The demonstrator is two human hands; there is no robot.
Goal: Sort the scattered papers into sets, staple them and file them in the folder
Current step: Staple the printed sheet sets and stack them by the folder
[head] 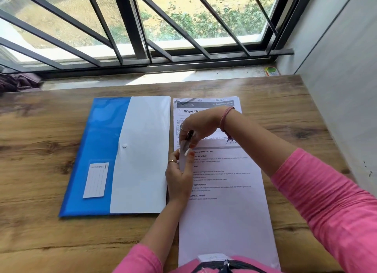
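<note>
**Both hands on a small stapler above the paper stack**

At the far left, a dark crumpled cloth lies on the window ledge. On the wooden table a blue folder lies flat, its translucent white flap closed over the right part with a round snap button; a lined label sits near its lower left corner. Just beside the folder's right edge lies the stack of papers, printed side up, with the number 74 in its header bar and the near end reaching the person's body.

Over the stack's left margin, the left hand grips the lower end of a small whitish stapler, fingers curled round it, a ring on 1 finger. The right hand, coming from above, pinches the stapler's upper end with thumb and fingertips; its wrist carries a pink thread band. Whether the stapler touches the sheets cannot be told. Both sleeves are pink. At the far right of the ledge sits a small green and orange packet.
</note>
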